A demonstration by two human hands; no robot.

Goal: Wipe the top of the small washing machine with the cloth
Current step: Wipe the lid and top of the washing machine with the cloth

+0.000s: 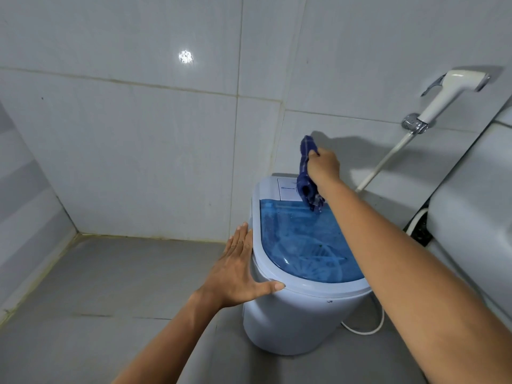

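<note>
A small white washing machine [293, 320] with a clear blue lid [302, 239] stands on the grey floor near the tiled wall. My right hand [323, 165] is raised above the machine's far end, shut on a dark blue checked cloth [306, 173]. The cloth hangs down and its lower end touches the lid near the white control panel [286, 188]. My left hand [239, 268] lies flat with fingers spread against the machine's left rim, thumb resting on the front edge.
A white bidet sprayer [448, 91] hangs on the wall at the right, its hose [385, 162] running down behind the machine. A white toilet tank [471, 195] stands at the right. A white cord [368, 328] lies on the floor by the machine's base.
</note>
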